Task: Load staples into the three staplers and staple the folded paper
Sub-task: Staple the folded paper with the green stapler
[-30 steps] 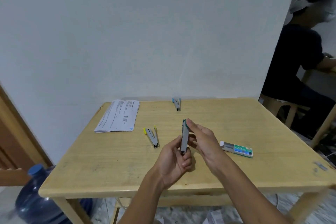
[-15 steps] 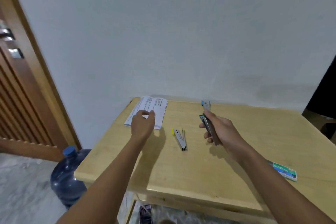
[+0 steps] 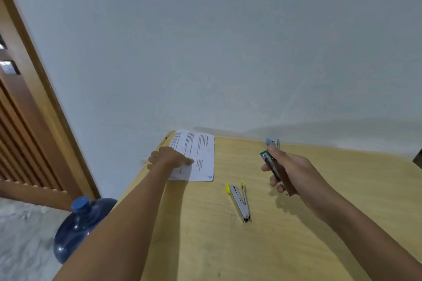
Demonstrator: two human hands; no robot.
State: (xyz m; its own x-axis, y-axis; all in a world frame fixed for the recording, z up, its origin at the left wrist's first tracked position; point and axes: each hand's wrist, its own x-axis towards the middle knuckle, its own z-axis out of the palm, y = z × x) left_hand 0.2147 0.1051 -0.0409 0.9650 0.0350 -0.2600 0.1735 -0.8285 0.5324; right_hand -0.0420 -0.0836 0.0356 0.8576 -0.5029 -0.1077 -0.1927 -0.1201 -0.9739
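Paper, folded and printed, lies flat on the worktop under the left hand. The thumb rests on the sheet's near left corner. Whether the fingers pinch the edge from below or only press, I cannot tell. The right hand, well apart from the left, is curled round the green stapler, nose pointing away. A blue stapler sits just beyond the right hand. A yellow stapler lies between the hands, spread open. The sheet looks light, limp and likely to slide or unfold, so it is best taken at the folded edge, thumb on top and fingers under. The stapler looks small, stiff and probably slick, and a grip along its sides leaves the thumb free to press.
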